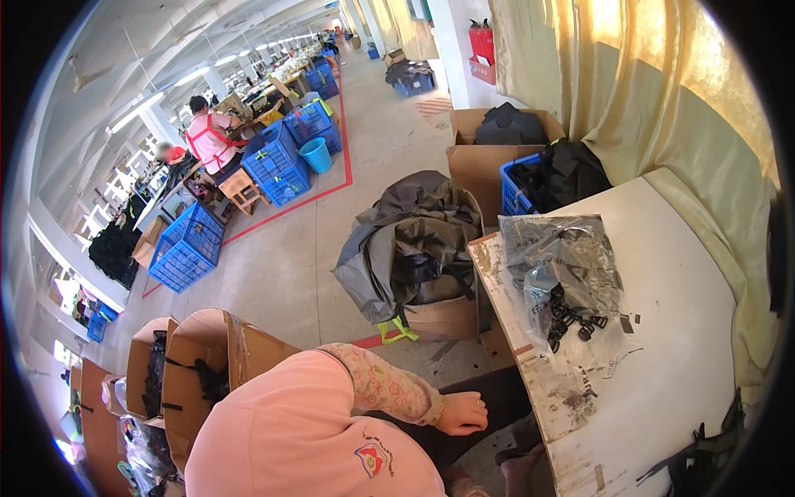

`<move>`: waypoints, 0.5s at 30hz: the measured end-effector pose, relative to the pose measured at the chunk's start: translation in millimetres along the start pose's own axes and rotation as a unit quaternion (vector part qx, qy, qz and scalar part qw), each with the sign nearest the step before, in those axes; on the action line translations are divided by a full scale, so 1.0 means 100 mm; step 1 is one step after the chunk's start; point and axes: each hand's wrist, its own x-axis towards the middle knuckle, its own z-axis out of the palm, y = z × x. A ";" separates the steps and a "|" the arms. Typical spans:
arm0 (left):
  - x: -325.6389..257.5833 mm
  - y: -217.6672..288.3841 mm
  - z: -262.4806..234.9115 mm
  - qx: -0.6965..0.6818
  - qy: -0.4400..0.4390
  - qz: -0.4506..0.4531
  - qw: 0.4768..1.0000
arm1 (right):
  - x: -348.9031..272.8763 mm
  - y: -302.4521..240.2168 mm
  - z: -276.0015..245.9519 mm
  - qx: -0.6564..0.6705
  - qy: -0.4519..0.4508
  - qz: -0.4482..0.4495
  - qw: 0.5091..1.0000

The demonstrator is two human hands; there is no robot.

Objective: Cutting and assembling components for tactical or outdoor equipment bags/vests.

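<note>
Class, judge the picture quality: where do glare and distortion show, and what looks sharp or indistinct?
Head view: glare whitens parts of the curtain; head view: the table bows along its right edge; head view: the left hand looks fairly sharp, distant workstations indistinct.

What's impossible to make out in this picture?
Head view:
Right hand: not visible, probably beyond the lower edge.
Left hand: palm turned away, hidden by its back.
Black buckles: overlapping, too small to count.
Blue basket: its floor is covered by black fabric.
</note>
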 end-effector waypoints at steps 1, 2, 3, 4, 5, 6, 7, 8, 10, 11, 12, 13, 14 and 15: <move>0.01 0.00 0.00 0.001 -0.002 0.002 1.000 | 0.03 -0.06 -0.05 0.003 0.001 0.005 1.000; 0.02 0.01 0.00 0.002 -0.003 0.004 1.000 | 0.08 -0.13 -0.11 0.007 0.002 0.009 1.000; 0.02 0.01 0.00 0.002 -0.003 0.006 1.000 | 0.12 -0.20 -0.18 0.010 0.003 0.014 1.000; 0.02 0.02 0.00 0.002 -0.004 0.006 1.000 | 0.15 -0.27 -0.23 0.012 0.004 0.019 1.000; 0.03 0.02 0.01 0.001 -0.005 0.005 1.000 | 0.19 -0.33 -0.27 0.015 0.005 0.024 1.000; 0.03 0.02 0.01 0.001 -0.004 0.007 1.000 | 0.21 -0.38 -0.30 0.017 0.006 0.029 0.999; 0.03 0.02 0.00 0.002 -0.006 0.006 1.000 | 0.22 -0.42 -0.32 0.020 0.008 0.033 0.999; 0.04 0.03 0.00 0.002 -0.008 0.006 1.000 | 0.23 -0.44 -0.35 0.023 0.010 0.037 0.999; 0.06 0.03 -0.01 0.000 -0.008 0.009 1.000 | 0.24 -0.38 -0.31 0.030 0.013 0.048 0.998; 0.04 0.03 -0.02 0.000 -0.006 0.008 1.000 | 0.21 -0.37 -0.21 0.028 0.012 0.050 0.998; 0.03 0.03 -0.01 0.001 -0.006 0.006 1.000 | 0.20 -0.36 -0.08 0.038 0.044 0.025 0.998; 0.02 0.02 -0.01 0.004 -0.007 0.003 1.000 | 0.19 -0.36 -0.03 0.048 0.077 -0.002 0.996; 0.01 0.01 -0.01 0.006 -0.008 0.001 1.000 | 0.14 -0.37 -0.01 0.048 0.076 -0.002 0.996; 0.01 0.02 -0.01 0.007 -0.008 0.000 1.000 | 0.10 -0.38 0.01 0.031 0.054 0.011 0.998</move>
